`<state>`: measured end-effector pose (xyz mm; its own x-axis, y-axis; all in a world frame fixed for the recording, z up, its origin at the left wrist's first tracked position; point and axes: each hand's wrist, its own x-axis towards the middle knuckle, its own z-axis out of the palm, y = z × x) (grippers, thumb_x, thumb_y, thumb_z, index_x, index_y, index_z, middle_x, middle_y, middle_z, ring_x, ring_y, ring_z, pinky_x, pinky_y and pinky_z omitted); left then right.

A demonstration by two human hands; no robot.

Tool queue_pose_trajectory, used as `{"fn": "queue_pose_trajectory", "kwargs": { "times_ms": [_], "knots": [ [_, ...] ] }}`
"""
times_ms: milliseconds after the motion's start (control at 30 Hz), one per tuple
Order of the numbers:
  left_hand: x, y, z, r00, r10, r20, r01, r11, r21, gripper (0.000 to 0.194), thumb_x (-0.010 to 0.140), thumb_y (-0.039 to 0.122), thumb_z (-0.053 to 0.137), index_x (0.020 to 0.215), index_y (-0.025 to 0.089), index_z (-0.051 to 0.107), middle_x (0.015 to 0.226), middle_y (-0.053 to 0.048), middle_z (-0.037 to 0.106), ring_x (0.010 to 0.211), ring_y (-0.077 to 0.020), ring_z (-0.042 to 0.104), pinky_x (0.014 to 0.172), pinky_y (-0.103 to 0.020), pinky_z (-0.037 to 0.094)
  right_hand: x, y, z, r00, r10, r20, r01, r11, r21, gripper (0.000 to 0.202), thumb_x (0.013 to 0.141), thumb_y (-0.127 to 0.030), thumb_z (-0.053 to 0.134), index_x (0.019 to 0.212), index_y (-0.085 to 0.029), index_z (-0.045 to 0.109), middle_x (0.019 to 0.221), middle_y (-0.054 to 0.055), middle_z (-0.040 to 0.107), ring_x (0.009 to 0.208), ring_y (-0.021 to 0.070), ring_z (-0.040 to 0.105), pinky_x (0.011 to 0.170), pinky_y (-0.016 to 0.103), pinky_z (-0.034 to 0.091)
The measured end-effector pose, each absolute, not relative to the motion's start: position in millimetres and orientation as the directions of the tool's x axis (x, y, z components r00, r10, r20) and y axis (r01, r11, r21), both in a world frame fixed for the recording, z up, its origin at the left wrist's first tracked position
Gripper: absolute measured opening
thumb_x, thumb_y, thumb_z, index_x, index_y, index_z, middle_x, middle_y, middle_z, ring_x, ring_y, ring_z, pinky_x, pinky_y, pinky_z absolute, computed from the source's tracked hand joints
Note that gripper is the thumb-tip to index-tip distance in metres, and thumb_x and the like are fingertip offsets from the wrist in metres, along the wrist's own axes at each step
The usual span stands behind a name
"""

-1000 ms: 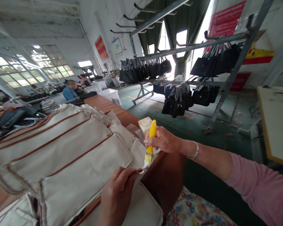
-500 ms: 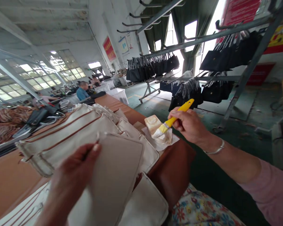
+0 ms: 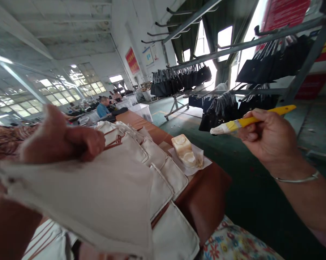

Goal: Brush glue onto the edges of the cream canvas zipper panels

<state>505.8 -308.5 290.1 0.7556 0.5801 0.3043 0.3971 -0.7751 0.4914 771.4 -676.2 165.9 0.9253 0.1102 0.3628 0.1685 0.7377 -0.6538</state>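
My left hand, blurred by motion, is closed on a cream bag panel with a stitched edge. The panel is tilted close to the camera and covers part of my wrist. In my right hand is a yellow-handled paintbrush, its whitened bristles pointing left, raised over the floor. A crusted cream tub stands on a white sheet at the table's right edge, apart from the brush. Stacked cream bag pieces with brown trim lie behind the held panel.
Brown material covers the table. A metal rack with dark handbags stands on the right. White bins and a person in blue are farther back. Reddish-brown bundles lie at left.
The brush has lifted off the tub and moved right with my right hand. My left hand has moved left and up, bringing the panel closer and turning it.
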Motion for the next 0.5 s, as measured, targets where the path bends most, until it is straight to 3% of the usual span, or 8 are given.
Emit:
{"fn": "queue_pose_trajectory", "kwargs": {
  "times_ms": [67, 133, 167, 233, 300, 400, 500],
  "knots": [
    [501.5, -300.6, 253.9, 0.873, 0.488, 0.018, 0.344, -0.64, 0.687, 0.101, 0.082, 0.074, -0.008, 0.067, 0.011, 0.069, 0.057, -0.004, 0.06, 0.057, -0.0146, 0.06, 0.065, -0.034, 0.051, 771.9, -676.5, 154.4, 0.923, 0.136, 0.36, 0.158, 0.72, -0.676, 0.006, 0.076, -0.018, 0.067, 0.07, -0.018, 0.065, 0.068, 0.003, 0.053, 0.05, 0.0075, 0.04, 0.038, 0.023, 0.024],
    [499.5, -289.0, 207.0, 0.89, 0.446, -0.098, 0.36, -0.555, 0.749, 0.084, 0.077, 0.082, 0.022, 0.079, 0.015, 0.074, 0.076, -0.008, 0.072, 0.074, -0.0215, 0.065, 0.075, -0.033, 0.053, 769.6, -670.6, 139.2, 0.918, 0.178, 0.353, 0.141, 0.687, -0.713, 0.006, 0.076, -0.019, 0.068, 0.07, -0.017, 0.065, 0.064, 0.001, 0.049, 0.049, 0.0067, 0.039, 0.038, 0.022, 0.023],
    [499.5, -283.4, 182.0, 0.877, 0.473, -0.084, 0.384, -0.586, 0.713, 0.073, 0.078, 0.077, 0.034, 0.086, 0.017, 0.074, 0.089, -0.008, 0.074, 0.085, -0.0228, 0.066, 0.081, -0.032, 0.052, 767.4, -665.4, 131.2, 0.917, 0.208, 0.341, 0.124, 0.663, -0.739, 0.008, 0.077, -0.02, 0.069, 0.071, -0.016, 0.066, 0.061, 0.0, 0.047, 0.048, 0.0064, 0.039, 0.038, 0.021, 0.023],
    [501.4, -276.7, 134.7, 0.819, 0.574, -0.004, 0.48, -0.68, 0.554, 0.055, 0.076, 0.067, 0.049, 0.087, 0.018, 0.072, 0.087, -0.006, 0.073, 0.085, -0.0237, 0.066, 0.078, -0.031, 0.051, 761.1, -651.6, 115.3, 0.915, 0.27, 0.299, 0.077, 0.612, -0.787, 0.013, 0.079, -0.026, 0.07, 0.073, -0.016, 0.066, 0.058, -0.001, 0.045, 0.046, 0.0062, 0.038, 0.038, 0.019, 0.022],
    [504.6, -278.3, 96.7, 0.752, 0.652, 0.099, 0.543, -0.697, 0.468, 0.045, 0.076, 0.058, 0.054, 0.092, 0.018, 0.068, 0.09, -0.006, 0.071, 0.088, -0.0252, 0.065, 0.081, -0.033, 0.05, 753.3, -635.0, 101.1, 0.905, 0.335, 0.263, 0.025, 0.574, -0.818, 0.016, 0.079, -0.03, 0.071, 0.074, -0.015, 0.065, 0.056, -0.001, 0.046, 0.045, 0.0063, 0.038, 0.037, 0.018, 0.021],
    [508.6, -294.9, 62.6, 0.605, 0.765, 0.221, 0.632, -0.63, 0.451, 0.049, 0.081, 0.053, 0.052, 0.11, 0.014, 0.058, 0.11, -0.013, 0.065, 0.106, -0.0303, 0.061, 0.091, -0.04, 0.046, 740.5, -609.0, 84.4, 0.869, 0.44, 0.226, -0.052, 0.535, -0.843, 0.02, 0.079, -0.034, 0.071, 0.077, -0.015, 0.065, 0.054, -0.001, 0.048, 0.045, 0.007, 0.038, 0.037, 0.017, 0.021],
    [511.3, -319.3, 48.0, 0.452, 0.839, 0.303, 0.704, -0.544, 0.456, 0.049, 0.087, 0.054, 0.045, 0.115, 0.014, 0.051, 0.116, -0.018, 0.056, 0.108, -0.0327, 0.059, 0.087, -0.044, 0.048, 728.9, -583.0, 74.9, 0.834, 0.517, 0.191, -0.115, 0.502, -0.857, 0.023, 0.077, -0.035, 0.073, 0.075, -0.014, 0.064, 0.054, -0.001, 0.049, 0.046, 0.0074, 0.039, 0.037, 0.017, 0.022]
  ]
}}
